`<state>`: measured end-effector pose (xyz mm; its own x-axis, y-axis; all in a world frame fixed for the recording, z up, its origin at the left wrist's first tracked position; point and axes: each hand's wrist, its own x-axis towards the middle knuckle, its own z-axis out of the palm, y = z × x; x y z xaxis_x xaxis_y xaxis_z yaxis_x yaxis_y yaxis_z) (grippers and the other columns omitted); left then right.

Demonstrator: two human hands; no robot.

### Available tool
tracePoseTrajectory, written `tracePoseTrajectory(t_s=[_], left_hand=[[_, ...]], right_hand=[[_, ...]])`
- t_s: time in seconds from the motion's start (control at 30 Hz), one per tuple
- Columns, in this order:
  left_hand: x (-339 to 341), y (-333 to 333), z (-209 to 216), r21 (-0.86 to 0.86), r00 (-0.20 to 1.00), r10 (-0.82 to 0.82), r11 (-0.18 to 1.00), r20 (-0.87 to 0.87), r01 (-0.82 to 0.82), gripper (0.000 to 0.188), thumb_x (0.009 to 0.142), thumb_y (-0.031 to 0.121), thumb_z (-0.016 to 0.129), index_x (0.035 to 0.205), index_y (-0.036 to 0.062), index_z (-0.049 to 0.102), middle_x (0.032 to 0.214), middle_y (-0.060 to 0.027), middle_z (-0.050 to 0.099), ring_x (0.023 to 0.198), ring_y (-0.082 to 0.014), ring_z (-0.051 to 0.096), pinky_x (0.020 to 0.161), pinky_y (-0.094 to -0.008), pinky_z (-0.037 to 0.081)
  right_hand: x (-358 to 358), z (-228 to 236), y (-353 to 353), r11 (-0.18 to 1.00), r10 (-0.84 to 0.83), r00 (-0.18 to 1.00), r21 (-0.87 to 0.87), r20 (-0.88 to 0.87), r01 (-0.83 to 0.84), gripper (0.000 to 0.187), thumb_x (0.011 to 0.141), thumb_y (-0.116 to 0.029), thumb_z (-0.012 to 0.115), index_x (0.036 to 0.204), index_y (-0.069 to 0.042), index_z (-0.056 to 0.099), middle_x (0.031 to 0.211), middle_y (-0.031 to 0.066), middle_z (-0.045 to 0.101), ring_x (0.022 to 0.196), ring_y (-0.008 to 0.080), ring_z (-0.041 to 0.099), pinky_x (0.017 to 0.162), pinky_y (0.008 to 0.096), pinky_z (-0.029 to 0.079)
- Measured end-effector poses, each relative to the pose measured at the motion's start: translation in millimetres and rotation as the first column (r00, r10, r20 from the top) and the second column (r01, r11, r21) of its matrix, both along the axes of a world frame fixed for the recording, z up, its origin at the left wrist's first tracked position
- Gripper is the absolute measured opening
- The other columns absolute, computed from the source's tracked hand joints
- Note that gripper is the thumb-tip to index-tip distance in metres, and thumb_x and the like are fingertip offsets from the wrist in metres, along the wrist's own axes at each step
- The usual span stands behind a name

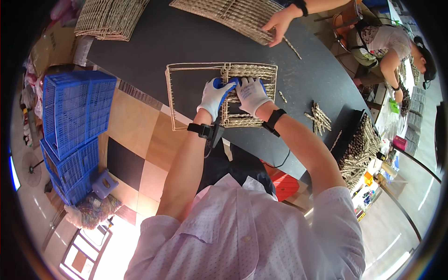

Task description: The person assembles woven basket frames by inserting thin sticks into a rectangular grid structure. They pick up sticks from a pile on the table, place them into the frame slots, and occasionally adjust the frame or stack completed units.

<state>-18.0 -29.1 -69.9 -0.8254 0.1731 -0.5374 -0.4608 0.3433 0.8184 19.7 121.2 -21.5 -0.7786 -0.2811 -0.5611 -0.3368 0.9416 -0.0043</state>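
- Left hand [215, 97], in a white glove with blue fingertips: fingers curled shut around a strand at the woven edge of the wire frame panel [219, 95].
- Right hand [252, 96], gloved alike: fingers bent down and pressed onto the woven part, just beside the left hand; whether anything is pinched beneath, cannot tell.
- Wire frame panel flat on the dark table [177, 42], its near edge overhanging the table rim toward the body; right half filled with straw-coloured weave, left half bare wire with table showing through.
- Open tabletop above and left of the panel, up to a stack of woven mats [109, 18] at the far left corner.
- Right of the panel, a single loose strand [282, 96], then a small bundle of short rope pieces [318, 117], well apart from the hands.
- Further right at the table edge, a dark box of rope pieces [359, 144].
- Across the table, another person's hand [278, 24] resting on a large woven panel [233, 14].
- Left of the table, over tiled floor, stacked blue crates [74, 126].
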Motion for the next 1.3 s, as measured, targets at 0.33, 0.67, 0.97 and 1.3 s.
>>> tracePoseTrajectory(t_s=[0.33,0.67,0.97,1.3], left_hand=[[3,-12,7,0.258,0.978,0.072,0.958,0.198,-0.123,0.021,0.084,0.008,0.065,0.103,-0.0018,0.063,0.094,-0.0043,0.065,0.084,-0.0122,0.058,0.077,-0.0256,0.046],[0,-23,-6,0.471,0.937,0.073,0.849,0.342,-0.238,0.024,0.085,0.007,0.063,0.107,-0.0023,0.062,0.096,-0.0047,0.066,0.087,-0.0135,0.061,0.077,-0.0251,0.047],[-1,-13,8,0.339,0.986,0.031,0.937,0.161,-0.085,0.023,0.083,0.008,0.067,0.103,-0.0034,0.064,0.094,-0.0042,0.066,0.083,-0.0118,0.059,0.077,-0.0256,0.047],[20,-9,22,0.441,0.951,0.142,0.86,0.274,-0.256,0.044,0.086,0.016,0.066,0.125,0.0,0.052,0.11,-0.0074,0.062,0.087,-0.0158,0.06,0.082,-0.0282,0.05]], right_hand=[[8,-8,6,0.987,0.002,0.998,-0.157,-0.069,-0.013,0.076,0.078,-0.032,0.072,0.137,0.001,0.037,0.12,0.0175,0.054,0.11,0.0313,0.054,0.09,0.0415,0.044],[14,-7,-3,0.986,-0.038,0.988,-0.166,-0.147,0.014,0.079,0.076,-0.026,0.072,0.141,-0.001,0.035,0.117,0.0145,0.054,0.108,0.029,0.054,0.091,0.0405,0.042],[14,-15,9,0.952,-0.112,0.982,-0.299,-0.149,0.063,0.064,0.075,-0.031,0.074,0.123,-0.001,0.046,0.105,0.0141,0.058,0.101,0.0288,0.059,0.087,0.0399,0.046],[-9,-6,35,0.927,-0.217,0.976,-0.311,0.006,0.208,0.077,0.076,-0.038,0.072,0.133,0.002,0.038,0.114,0.0172,0.058,0.105,0.0313,0.058,0.086,0.0387,0.047]])
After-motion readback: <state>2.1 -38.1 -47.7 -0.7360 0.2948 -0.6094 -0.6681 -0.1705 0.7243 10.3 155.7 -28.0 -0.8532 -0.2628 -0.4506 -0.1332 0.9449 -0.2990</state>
